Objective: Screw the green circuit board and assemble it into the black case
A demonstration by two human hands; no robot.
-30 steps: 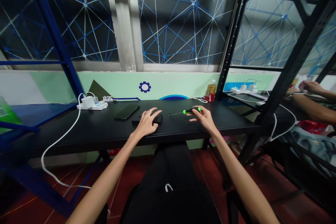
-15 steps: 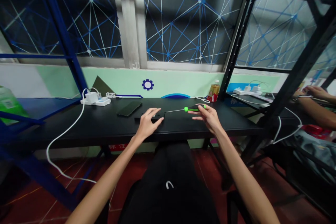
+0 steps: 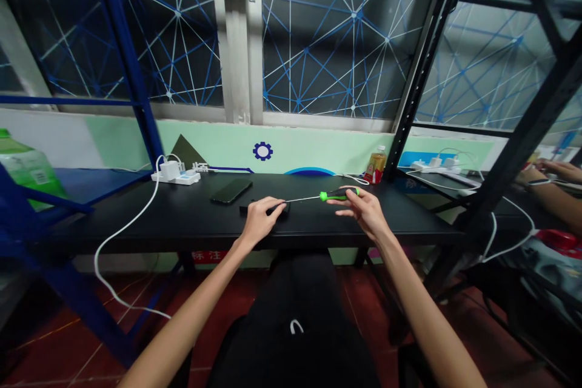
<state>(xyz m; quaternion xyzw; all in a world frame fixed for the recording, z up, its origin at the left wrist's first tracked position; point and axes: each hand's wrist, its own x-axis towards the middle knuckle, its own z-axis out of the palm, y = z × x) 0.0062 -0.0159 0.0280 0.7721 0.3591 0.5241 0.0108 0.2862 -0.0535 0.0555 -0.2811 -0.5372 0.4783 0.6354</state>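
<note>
Left hand (image 3: 258,218) — perhaps a pinch

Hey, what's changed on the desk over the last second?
The screwdriver moved left, its tip going from beside the box to near the left hand, whose fingertips drew together; whether they pinch anything is too small to tell. The right hand kept hold of it; the phone and bottle stayed put.

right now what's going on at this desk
At the black desk, the person's right hand holds a green and black screwdriver, its tip close by the left hand, which lies over a small black object. Whether the left hand pinches anything can't be told. A phone lies beyond, to the left.
</note>
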